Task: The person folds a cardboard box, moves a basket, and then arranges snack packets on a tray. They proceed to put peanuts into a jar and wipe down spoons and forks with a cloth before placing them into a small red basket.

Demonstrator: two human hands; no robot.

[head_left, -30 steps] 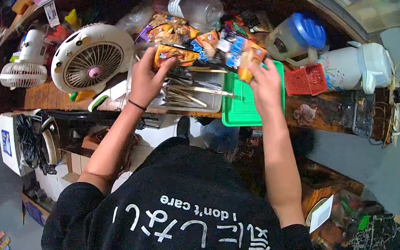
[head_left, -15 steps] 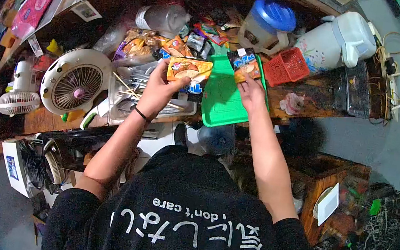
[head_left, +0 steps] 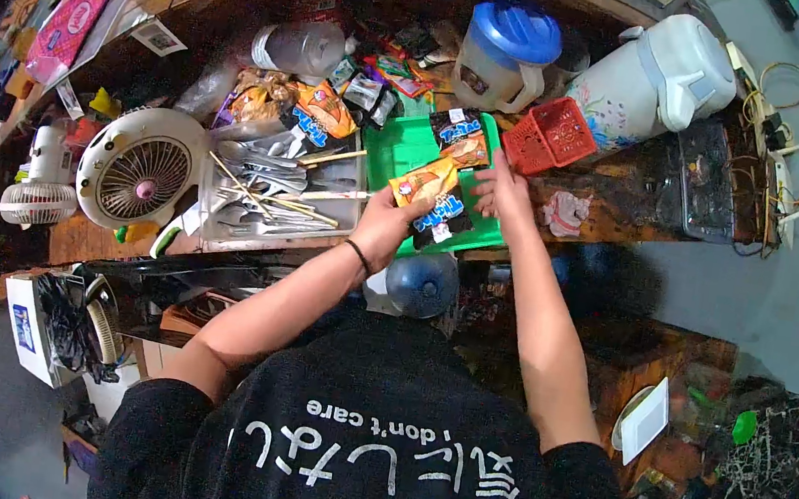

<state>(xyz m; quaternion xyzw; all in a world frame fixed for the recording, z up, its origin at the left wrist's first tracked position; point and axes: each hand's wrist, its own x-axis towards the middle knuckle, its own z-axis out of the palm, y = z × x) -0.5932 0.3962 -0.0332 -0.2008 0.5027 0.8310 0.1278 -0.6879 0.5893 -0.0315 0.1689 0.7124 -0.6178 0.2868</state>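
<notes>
An orange and black snack packet (head_left: 430, 196) is in my left hand (head_left: 390, 228), over the green tray (head_left: 391, 151). Another packet of the same kind (head_left: 461, 139) lies at the tray's far right part. My right hand (head_left: 507, 195) is over the tray's right edge, fingers apart, with nothing in it. More orange packets (head_left: 324, 116) lie left of the tray, behind a clear container (head_left: 332, 207) of spoons and chopsticks.
A red basket (head_left: 548, 137), a blue-lidded pitcher (head_left: 507, 57) and a large thermos (head_left: 650, 81) stand at the back right. A round fan (head_left: 145, 171) and a smaller fan (head_left: 41, 192) are at the left. A crumpled wrapper (head_left: 566, 213) lies right of the tray.
My left hand has moved right and nearer to me with its packet, over the tray. My right hand has let go of the other packet, which now lies on the tray.
</notes>
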